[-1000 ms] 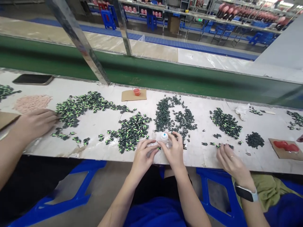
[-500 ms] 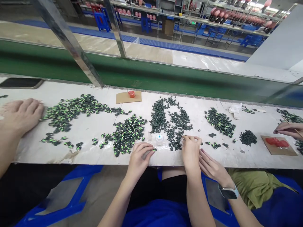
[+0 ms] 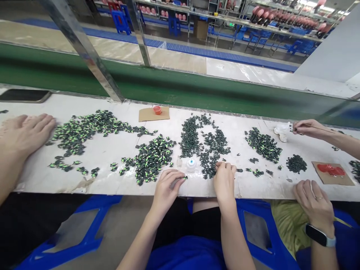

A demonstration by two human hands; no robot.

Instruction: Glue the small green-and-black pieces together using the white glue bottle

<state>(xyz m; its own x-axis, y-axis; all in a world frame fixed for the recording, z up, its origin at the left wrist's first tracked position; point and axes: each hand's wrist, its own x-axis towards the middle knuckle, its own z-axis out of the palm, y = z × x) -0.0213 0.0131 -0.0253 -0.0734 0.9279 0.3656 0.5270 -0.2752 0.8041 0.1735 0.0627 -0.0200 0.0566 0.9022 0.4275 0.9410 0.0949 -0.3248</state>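
My left hand (image 3: 167, 185) is closed in a pinch on a small black-and-green piece (image 3: 185, 177) just above the table's front edge. My right hand (image 3: 225, 182) has its fingers bent together at the right side of a pile of small dark green pieces (image 3: 189, 140). What its fingertips hold, if anything, is hidden. Between my hands stands a small white round bottle with a blue tip (image 3: 191, 163). Left of it lies a heap of black-and-green pieces (image 3: 153, 159), close beyond my left hand.
A red cup (image 3: 157, 110) sits on cardboard (image 3: 146, 115) at the back. More black-and-green pieces (image 3: 92, 127) lie at left, near another person's hand (image 3: 30, 131). At right are a co-worker's hands (image 3: 315, 200), red material (image 3: 332, 169) on cardboard and a dark pile (image 3: 296, 164).
My right hand's fingers have drawn in at the dark pile; my left hand keeps its pinch. The co-worker's watch hand has moved away to the right, and their other hand reaches toward the white crumpled thing.
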